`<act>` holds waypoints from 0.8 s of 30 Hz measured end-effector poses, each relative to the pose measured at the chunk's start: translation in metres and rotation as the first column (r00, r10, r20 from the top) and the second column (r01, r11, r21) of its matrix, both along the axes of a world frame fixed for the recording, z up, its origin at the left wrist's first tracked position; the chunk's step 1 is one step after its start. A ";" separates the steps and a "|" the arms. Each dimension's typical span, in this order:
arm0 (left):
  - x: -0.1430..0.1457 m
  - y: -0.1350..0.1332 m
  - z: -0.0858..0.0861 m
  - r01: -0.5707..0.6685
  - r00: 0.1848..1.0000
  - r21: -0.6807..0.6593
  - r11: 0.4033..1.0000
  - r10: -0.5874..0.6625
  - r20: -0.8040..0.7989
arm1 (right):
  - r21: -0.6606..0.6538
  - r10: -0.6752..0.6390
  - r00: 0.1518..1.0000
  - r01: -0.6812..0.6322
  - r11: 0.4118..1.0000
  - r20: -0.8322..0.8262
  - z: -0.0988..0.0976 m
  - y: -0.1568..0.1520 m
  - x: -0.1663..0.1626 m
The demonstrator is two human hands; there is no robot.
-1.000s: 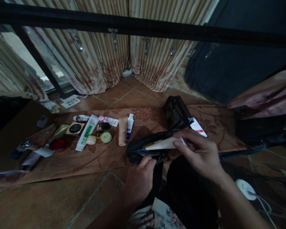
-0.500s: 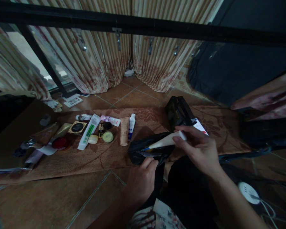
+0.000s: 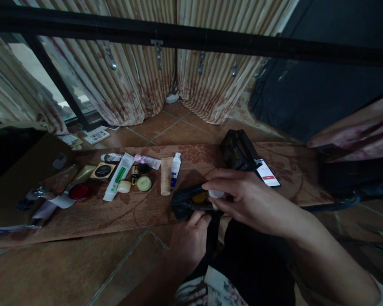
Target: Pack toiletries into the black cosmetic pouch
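My left hand [image 3: 190, 239] is closed on the near edge of a black pouch [image 3: 181, 205], whose mouth gapes upward. My right hand [image 3: 247, 197] is over the pouch's right end, fingers closed around the white capped end of a squeeze tube [image 3: 215, 194]. The rest of that tube is hidden by the pouch and my fingers. Something yellow [image 3: 199, 198] shows inside the pouch. Just left of it lie a beige tube [image 3: 166, 176] and a white-and-blue tube [image 3: 176, 168] on the patterned cloth.
Further left are a white-and-green tube [image 3: 118, 177], a pale green jar [image 3: 144, 183], a black-and-gold compact [image 3: 102, 171] and a cardboard box [image 3: 15, 187]. A black case [image 3: 238, 149] and a phone [image 3: 268, 173] sit to the right. A dark metal bar [image 3: 191, 36] crosses above.
My right hand has moved left and down, lowering the tube cap-end up into the pouch. More of the phone is visible. My left hand has stayed on the pouch edge.
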State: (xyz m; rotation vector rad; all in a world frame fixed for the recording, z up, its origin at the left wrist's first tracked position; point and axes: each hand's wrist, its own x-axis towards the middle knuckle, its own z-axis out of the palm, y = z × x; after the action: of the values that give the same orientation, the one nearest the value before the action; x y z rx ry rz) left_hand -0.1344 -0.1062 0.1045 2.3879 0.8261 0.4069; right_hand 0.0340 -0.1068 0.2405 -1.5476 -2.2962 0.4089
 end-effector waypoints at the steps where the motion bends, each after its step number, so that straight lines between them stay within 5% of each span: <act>1: 0.000 0.000 0.000 0.001 1.000 0.001 1.000 -0.001 0.000 | -0.041 0.006 0.999 -0.005 0.999 0.038 -0.001 0.005 -0.003; 9: 0.001 -0.002 -0.001 -0.043 0.997 0.070 0.997 0.047 -0.060 | -0.220 0.133 0.990 -0.120 0.968 0.047 -0.037 0.034 -0.025; 16: -0.001 0.000 -0.001 -0.026 1.000 0.034 0.999 0.026 -0.005 | -0.397 -0.017 0.998 -0.011 0.918 -0.066 -0.063 0.029 -0.002; 24: -0.007 0.011 0.003 -0.054 0.998 0.111 0.992 0.052 0.020 | -0.383 0.030 0.993 0.014 0.924 0.111 -0.075 0.022 0.023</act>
State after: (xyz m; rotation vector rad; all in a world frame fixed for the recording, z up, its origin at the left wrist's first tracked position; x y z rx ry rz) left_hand -0.1418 -0.0955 0.1076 2.4654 0.8816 0.5067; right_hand 0.0572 -0.0850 0.1659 -1.7802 -2.4150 0.8352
